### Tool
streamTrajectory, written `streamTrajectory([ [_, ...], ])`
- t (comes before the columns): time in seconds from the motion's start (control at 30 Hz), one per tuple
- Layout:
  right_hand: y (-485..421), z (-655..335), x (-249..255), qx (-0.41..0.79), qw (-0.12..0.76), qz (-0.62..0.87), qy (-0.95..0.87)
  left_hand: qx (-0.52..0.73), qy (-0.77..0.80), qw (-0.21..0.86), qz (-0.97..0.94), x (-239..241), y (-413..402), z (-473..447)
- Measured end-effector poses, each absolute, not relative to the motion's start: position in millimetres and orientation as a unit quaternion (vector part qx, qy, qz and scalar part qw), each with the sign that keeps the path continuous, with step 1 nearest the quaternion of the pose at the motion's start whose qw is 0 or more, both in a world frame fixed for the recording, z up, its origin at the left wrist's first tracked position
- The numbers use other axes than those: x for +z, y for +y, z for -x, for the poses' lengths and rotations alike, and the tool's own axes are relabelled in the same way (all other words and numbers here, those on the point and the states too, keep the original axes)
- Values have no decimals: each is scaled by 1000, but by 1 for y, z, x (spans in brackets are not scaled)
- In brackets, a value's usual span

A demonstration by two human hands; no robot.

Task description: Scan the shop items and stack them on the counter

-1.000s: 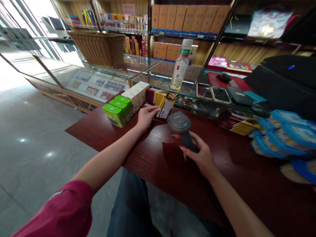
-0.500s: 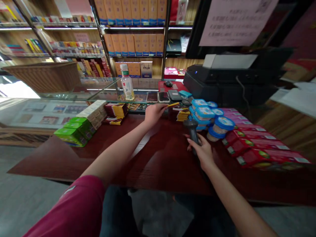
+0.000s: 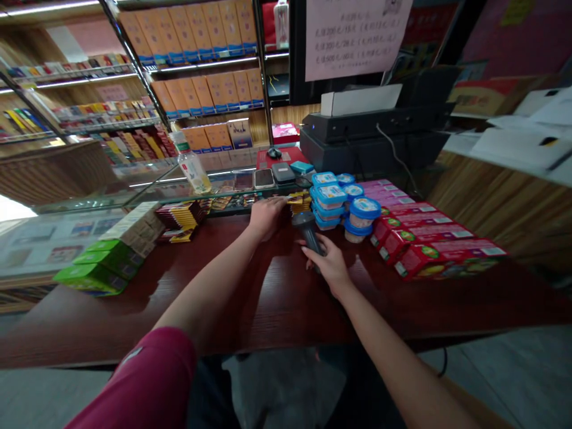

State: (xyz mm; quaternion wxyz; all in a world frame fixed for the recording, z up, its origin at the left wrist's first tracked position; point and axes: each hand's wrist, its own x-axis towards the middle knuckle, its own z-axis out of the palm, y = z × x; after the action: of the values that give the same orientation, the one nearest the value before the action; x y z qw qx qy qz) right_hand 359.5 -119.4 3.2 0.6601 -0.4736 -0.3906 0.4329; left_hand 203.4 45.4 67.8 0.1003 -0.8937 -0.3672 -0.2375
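Observation:
My left hand (image 3: 266, 215) is at the back of the counter. Its fingertips pinch the edge of a flat yellow-and-brown snack packet (image 3: 294, 199), which lies at the top of a small stack of like packets (image 3: 301, 207). In my right hand (image 3: 329, 262) is a dark handheld barcode scanner (image 3: 308, 226), gripped by its handle, head up, just in front of that stack. Blue-lidded tubs (image 3: 328, 196) stand right of the stack. Another pile of brown-and-yellow packets (image 3: 181, 219) sits to the left of my left hand.
Red boxes (image 3: 429, 247) line the right of the dark wooden counter (image 3: 286, 298). Green boxes (image 3: 96, 268) and pale boxes (image 3: 136, 226) stand left. Behind are a bottle (image 3: 193, 164), phones (image 3: 263, 178) and a black checkout machine (image 3: 353, 140).
My left hand has brought the packet down onto the right-hand stack. The scanner stays in my right hand. The view has turned to the right.

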Motion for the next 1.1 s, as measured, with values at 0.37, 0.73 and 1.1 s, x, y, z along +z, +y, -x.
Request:
streamTrajectory([
  [0.37,-128,-366,15,415,644,505,-399,-184,-349,56,917,84,53,-238],
  [0.73,-105,-264,48,562,539,416,-470,-311,-460,115,824,28,18,16],
  [1.1,-65,-195,38,594,448,371,-556,-145,-617,56,771,29,13,92],
])
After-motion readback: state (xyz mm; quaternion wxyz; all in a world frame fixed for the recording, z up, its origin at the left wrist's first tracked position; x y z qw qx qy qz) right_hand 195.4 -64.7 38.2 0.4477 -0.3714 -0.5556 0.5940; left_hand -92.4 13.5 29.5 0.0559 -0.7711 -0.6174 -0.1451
